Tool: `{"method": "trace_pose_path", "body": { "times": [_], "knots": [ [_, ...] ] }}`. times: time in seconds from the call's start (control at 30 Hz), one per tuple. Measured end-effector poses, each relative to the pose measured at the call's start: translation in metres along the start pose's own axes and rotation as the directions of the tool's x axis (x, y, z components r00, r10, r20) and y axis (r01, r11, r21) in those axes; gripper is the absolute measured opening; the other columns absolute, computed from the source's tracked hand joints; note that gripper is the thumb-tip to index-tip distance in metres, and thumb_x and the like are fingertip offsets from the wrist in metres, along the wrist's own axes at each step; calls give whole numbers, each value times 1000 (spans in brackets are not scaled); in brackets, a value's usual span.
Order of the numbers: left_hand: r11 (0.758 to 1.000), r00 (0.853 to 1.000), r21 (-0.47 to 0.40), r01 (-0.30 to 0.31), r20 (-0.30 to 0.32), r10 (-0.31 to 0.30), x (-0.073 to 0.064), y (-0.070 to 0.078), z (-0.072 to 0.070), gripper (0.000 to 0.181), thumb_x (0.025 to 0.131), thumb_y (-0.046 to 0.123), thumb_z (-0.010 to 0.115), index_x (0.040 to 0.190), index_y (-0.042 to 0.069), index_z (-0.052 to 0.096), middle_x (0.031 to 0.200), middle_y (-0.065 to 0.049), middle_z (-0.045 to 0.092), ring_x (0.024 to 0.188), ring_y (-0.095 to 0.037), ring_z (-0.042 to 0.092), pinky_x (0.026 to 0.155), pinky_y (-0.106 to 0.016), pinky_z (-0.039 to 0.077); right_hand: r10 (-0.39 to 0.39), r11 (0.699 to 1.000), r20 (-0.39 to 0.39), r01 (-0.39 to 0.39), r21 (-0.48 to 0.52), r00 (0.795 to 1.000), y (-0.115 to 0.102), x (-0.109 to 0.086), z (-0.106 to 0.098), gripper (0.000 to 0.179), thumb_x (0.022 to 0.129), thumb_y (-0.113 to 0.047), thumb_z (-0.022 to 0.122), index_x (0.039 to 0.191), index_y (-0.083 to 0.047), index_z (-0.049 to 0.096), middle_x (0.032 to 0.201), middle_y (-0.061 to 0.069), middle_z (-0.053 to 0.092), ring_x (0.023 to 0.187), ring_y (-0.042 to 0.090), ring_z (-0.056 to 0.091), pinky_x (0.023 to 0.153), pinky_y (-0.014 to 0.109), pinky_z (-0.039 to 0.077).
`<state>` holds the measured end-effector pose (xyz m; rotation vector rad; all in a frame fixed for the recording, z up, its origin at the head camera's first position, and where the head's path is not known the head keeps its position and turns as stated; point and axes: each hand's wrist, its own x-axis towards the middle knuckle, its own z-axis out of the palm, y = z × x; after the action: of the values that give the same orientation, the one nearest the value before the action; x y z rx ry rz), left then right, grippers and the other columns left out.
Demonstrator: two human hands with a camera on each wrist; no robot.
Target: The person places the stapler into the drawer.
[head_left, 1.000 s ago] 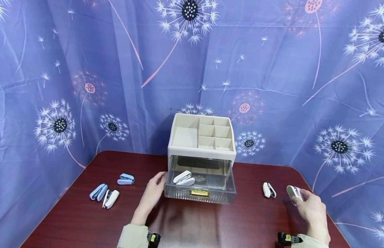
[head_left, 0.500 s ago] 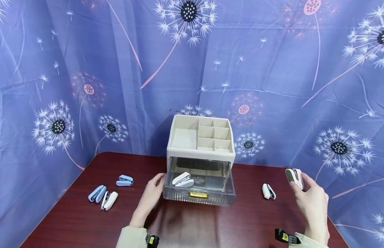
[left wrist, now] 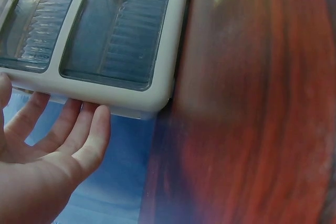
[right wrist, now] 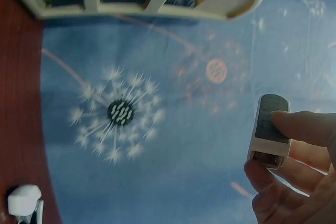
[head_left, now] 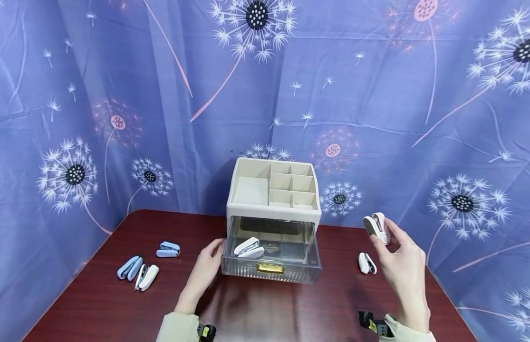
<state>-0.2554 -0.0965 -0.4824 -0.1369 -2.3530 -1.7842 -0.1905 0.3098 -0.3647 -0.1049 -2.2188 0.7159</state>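
My right hand (head_left: 401, 266) pinches a small white stapler (head_left: 377, 228) with a grey base, raised above the table at the right. In the right wrist view the thumb presses the grey base of this stapler (right wrist: 270, 129), with fingers on its other side. My left hand (head_left: 203, 268) rests its fingers against the left side of the cream desk organizer (head_left: 273, 210). The left wrist view shows the fingertips (left wrist: 100, 116) along the organizer's side wall. The organizer's clear top drawer (head_left: 290, 274) with a gold handle is pulled out, and a white stapler (head_left: 249, 248) lies inside.
Another white stapler (head_left: 367, 263) lies on the dark red table (head_left: 269, 313), right of the organizer. At the left lie two blue staplers, one farther back (head_left: 168, 249) and one nearer (head_left: 130, 268), beside a white stapler (head_left: 147, 277). A dandelion-patterned blue curtain (head_left: 183, 142) hangs behind.
My right hand has lifted the white stapler off the table and carried it up and to the left. The left hand stays at the organizer's side.
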Motion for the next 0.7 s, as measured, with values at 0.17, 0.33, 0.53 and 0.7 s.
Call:
{"method": "trace_pose_path", "body": {
  "times": [0.17, 0.33, 0.53, 0.7],
  "knots": [
    [1000, 1000, -8, -8, 4, 8, -1, 1, -1, 37, 103, 35, 51, 125, 8, 64, 110, -6, 68, 100, -16, 60, 91, -35, 45, -83, 996, -11, 83, 39, 996, -18, -4, 0, 52, 81, -11, 79, 130, -9, 63, 90, 11, 71, 70, 11, 53, 62, 25, 34],
    [1000, 1000, 19, -12, 1, 12, -1, -1, -2, 36, 102, 36, 52, 123, 10, 65, 110, -5, 68, 100, -16, 59, 92, -38, 45, -136, 984, -3, 136, 113, 991, -33, -9, 3, 53, 80, -8, 81, 131, -13, 64, 90, 6, 70, 70, 5, 52, 63, 23, 35],
    [1000, 1000, 14, -22, -4, 22, 0, -1, -1, 36, 103, 35, 51, 123, 8, 65, 109, -6, 68, 98, -17, 60, 91, -38, 46, -255, 948, 1, 249, 198, 967, -52, -12, 9, 55, 78, -5, 81, 130, -13, 64, 97, 6, 71, 79, 0, 56, 65, 20, 38],
    [1000, 1000, 12, -14, 0, 14, 0, 0, -1, 36, 103, 33, 51, 125, 7, 64, 109, -7, 68, 98, -17, 61, 90, -38, 46, -386, 895, 32, 366, 255, 922, -68, -12, 16, 57, 76, -3, 82, 130, -10, 64, 117, 8, 68, 100, 7, 61, 82, 11, 41]
  ]
}}
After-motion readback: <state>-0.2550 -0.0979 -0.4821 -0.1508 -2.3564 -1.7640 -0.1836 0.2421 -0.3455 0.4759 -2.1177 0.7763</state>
